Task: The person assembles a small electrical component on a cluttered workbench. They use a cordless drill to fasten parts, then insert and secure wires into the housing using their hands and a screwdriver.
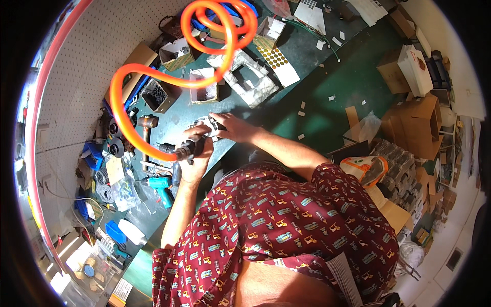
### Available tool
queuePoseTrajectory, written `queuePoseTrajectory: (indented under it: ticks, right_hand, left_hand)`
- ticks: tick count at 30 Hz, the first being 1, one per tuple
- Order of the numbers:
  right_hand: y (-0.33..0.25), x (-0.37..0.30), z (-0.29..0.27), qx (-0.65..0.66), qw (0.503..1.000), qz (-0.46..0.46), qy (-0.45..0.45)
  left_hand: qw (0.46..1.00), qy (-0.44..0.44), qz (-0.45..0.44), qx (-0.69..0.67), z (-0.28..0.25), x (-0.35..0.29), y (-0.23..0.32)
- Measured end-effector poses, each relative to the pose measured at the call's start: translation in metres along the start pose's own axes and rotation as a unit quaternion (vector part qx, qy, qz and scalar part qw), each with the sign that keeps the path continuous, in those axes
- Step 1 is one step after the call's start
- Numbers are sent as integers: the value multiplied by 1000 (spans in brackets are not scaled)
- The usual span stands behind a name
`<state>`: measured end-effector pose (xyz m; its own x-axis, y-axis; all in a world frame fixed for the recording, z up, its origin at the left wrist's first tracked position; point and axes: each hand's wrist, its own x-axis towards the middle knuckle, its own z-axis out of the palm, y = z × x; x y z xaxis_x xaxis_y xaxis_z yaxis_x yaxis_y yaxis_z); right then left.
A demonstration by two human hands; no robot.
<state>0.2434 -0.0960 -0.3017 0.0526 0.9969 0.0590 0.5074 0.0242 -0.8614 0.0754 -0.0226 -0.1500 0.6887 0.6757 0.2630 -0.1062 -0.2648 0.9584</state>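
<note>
My left hand (203, 153) is closed round a black air tool (188, 148) at the table's edge. An orange coiled air hose (123, 110) runs from the tool in loops up over the table. Close by on the right, my right hand (236, 129) has its fingers closed on a small black part (217, 124). The part's lower side and the tool's tip are partly hidden by my fingers. Just beyond the hands lies a small light metal piece (203, 122), too small to make out.
On the worktable (174, 117) lie a hammer (147, 128) and a teal cordless drill (159, 188). Beyond stand a box of screws (156, 95), a white-lined box (204, 87) and white foam packing (250, 84). Cardboard boxes (417, 125) stand on the right.
</note>
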Motion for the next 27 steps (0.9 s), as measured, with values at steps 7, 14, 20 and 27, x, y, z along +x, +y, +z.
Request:
queuePoseTrajectory:
  ticks: [7, 14, 20, 27]
  right_hand:
    - [-1, -8, 7, 23, 1000, -9, 4]
    - [-13, -4, 5, 41, 999, 9, -13]
    - [-7, 2, 24, 44, 998, -43, 16]
    - [-28, 8, 7, 20, 999, 26, -33]
  left_hand:
    - [999, 0, -1, -49, 6, -3, 3]
    - [999, 26, -16, -38, 3, -4, 10]
    - [990, 115, -79, 9, -11, -4, 28]
    - [989, 50, -91, 107, -74, 90, 65]
